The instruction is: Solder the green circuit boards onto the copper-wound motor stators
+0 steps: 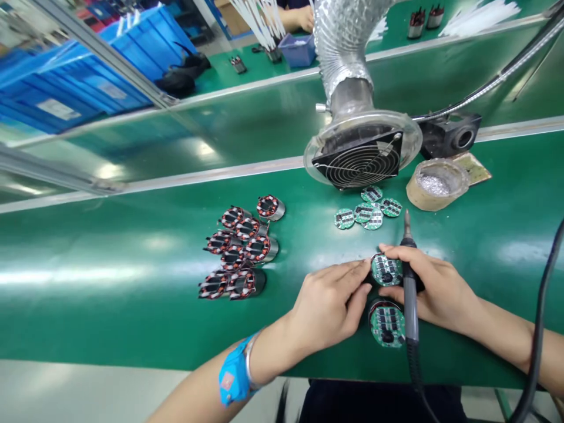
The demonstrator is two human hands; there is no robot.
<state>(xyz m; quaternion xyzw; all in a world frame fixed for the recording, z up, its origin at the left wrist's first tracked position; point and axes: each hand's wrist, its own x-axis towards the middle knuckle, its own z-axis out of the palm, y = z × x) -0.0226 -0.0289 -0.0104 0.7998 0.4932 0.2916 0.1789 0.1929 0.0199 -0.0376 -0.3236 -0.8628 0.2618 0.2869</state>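
Observation:
A round green circuit board sits on a motor stator near the front of the bench. My left hand closes its fingertips on the left edge of this piece. From the other side, my right hand touches it with forefinger and thumb while holding a soldering iron, tip pointing away from me. The iron's tip is clear of the board. Just nearer to me stands a second stator topped with a circuit board. Several loose circuit boards lie beyond my hands.
Several wound stators stand grouped at left. A fume extractor hood overhangs the bench. Beside it are a tub of silvery solder bits and a black iron holder. The iron's cable runs at right. Another person's hand is across the divider.

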